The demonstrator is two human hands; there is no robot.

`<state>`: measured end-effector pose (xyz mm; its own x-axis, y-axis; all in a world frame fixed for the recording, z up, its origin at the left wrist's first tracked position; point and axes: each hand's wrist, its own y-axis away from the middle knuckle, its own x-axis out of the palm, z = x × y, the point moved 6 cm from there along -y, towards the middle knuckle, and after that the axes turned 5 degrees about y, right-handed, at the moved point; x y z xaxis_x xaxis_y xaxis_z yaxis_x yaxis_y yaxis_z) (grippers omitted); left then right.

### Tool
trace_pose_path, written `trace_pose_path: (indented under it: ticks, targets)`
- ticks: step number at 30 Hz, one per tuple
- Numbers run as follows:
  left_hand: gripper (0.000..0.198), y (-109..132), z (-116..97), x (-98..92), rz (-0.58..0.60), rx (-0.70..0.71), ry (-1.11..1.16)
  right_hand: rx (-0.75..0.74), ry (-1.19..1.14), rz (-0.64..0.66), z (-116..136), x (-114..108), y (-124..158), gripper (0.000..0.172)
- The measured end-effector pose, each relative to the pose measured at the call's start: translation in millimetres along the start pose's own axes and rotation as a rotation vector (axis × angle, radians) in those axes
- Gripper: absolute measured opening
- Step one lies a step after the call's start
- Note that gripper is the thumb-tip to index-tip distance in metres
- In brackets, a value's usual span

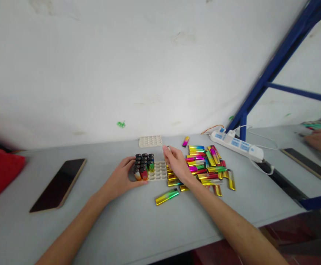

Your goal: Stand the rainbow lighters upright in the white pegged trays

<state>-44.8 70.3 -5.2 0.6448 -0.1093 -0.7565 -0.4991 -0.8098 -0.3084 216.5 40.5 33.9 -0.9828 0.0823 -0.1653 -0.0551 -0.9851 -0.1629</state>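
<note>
While the left hand clasps upright lighters in a pale tray, the right hand, just right of that grip, pinches a small, mostly hidden item beside loose lighters that seem light, rigid, slick, best held mid-body.

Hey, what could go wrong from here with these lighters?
The upright lighters crowd one side of the tray, so a bump from the left hand might tip some. The right hand is close to the loose pile and could scatter it. The lone lighter in front might get knocked.
</note>
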Motion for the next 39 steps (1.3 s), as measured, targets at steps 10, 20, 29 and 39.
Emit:
trace_pose_path:
  ticks: [10,20,29,39]
  targets:
    - [0.086,4,1,2.4,0.006,0.034,-0.036,-0.026,0.304,-0.166,2,-6,2,0.056]
    - [0.088,5,-7,3.2,0.02,-0.012,0.016,-0.223,0.362,0.067,24,-2,11,0.049]
    - [0.08,2,-18,0.6,0.02,-0.005,0.096,-0.365,0.447,0.296,41,5,22,0.064]
    - [0.079,3,-18,2.3,0.033,-0.005,0.088,-0.322,0.514,0.427,25,11,20,0.065]
